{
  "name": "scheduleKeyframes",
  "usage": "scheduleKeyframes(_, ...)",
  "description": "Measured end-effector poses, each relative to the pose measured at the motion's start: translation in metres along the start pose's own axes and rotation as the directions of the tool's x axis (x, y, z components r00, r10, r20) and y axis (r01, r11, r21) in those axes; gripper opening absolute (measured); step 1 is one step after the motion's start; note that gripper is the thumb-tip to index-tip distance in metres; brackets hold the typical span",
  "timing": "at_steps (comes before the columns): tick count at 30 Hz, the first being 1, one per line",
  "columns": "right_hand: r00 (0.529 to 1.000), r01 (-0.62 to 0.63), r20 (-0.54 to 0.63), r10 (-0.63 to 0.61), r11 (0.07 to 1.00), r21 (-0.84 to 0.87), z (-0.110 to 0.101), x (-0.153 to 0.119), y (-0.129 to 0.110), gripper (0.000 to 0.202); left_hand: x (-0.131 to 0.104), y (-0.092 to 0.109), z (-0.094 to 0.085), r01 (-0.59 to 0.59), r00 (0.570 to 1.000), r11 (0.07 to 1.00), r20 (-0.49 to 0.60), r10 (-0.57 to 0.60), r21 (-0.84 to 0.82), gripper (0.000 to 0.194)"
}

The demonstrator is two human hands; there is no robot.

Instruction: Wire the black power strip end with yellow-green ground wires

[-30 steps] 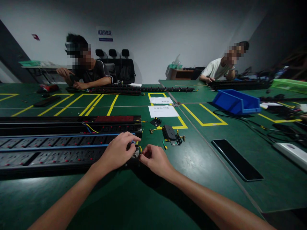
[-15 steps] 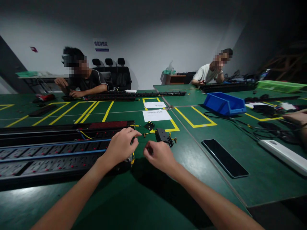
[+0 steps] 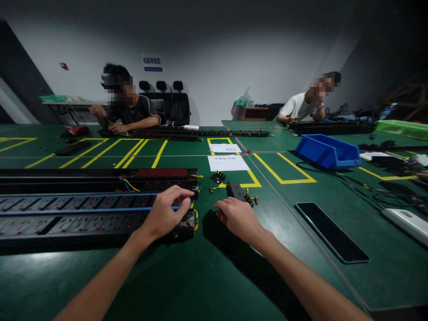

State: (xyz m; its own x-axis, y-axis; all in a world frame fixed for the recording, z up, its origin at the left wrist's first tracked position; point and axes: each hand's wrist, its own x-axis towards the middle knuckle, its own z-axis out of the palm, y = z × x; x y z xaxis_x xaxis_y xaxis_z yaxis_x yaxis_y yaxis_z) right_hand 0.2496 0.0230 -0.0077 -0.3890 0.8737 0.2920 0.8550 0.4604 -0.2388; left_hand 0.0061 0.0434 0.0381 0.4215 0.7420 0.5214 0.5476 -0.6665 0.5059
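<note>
My left hand (image 3: 168, 211) is over the right end of a long black strip with rows of sockets (image 3: 83, 221). Its thumb and index finger are apart, and nothing shows between them. Yellow wires (image 3: 196, 219) stick out from that strip end. To the right, my right hand (image 3: 240, 219) hovers above the table with its fingers curled inward; whatever they may hold is hidden. Just beyond it lies a black box-shaped part (image 3: 236, 191) with short yellow leads. A small black bracket-like piece (image 3: 219, 177) sits to the left of that part.
Behind the socket strip is another black rail with a dark red panel (image 3: 162, 172). White paper sheets (image 3: 227, 163) lie ahead. On the right are a phone (image 3: 331, 232), a blue bin (image 3: 327, 151), cables and a white device (image 3: 408, 223). Two people sit across the green table (image 3: 160, 281).
The view has turned slightly left, so things sit further right. My left hand has shifted back from the strip's end; my right hand has turned more palm-down, its fingers less tightly curled.
</note>
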Motion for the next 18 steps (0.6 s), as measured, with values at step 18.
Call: scheduleKeyframes(18, 0.937, -0.284, 0.272, 0.220, 0.025, 0.959, 0.014, 0.003, -0.040, 0.044, -0.005, 0.006, -0.003, -0.045, 0.921, 0.978, 0.371, 0.119, -0.203, 0.011)
